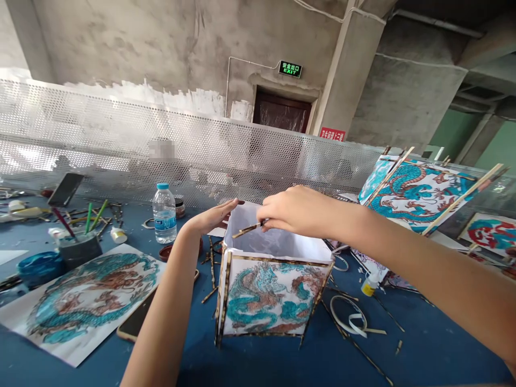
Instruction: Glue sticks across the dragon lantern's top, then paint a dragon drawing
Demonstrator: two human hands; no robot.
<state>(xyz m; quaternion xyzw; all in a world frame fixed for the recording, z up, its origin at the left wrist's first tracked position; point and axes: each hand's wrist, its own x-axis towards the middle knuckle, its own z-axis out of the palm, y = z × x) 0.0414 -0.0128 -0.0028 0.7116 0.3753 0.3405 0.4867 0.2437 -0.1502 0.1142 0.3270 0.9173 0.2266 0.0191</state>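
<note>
1. The right hand [296,209] has its grip closed: the fingertips pinch one end of a thin bamboo stick [246,230], which lies nearly level across the open top of the lantern box [270,298].
2. The left hand [212,217] has an open grip. Its fingers are straight and together, with the flat of the hand against the upper left edge of the lantern box. It holds nothing.
3. The lantern box stands upright on the blue surface [423,344], in the middle and close to the person. Its near panel bears a teal and brown dragon framed by bamboo strips, and white paper lines the inside.
4. Loose bamboo bits lie around the foot of the box. A coil of white strip [350,317] and a small yellow-capped bottle [368,285] lie to its right.
5. A phone [135,322] lies under the left forearm, beside a painted dragon sheet [86,301].
6. Further left are a blue paint bowl [40,267] and a dark cup of brushes [78,247]. A water bottle [164,213] stands behind the left hand.
7. At the far right a second dragon lantern [419,193] sits tilted.
8. A perforated metal screen [121,145] runs along the back edge of the surface, with a green exit sign [290,69] on the concrete wall above it.
</note>
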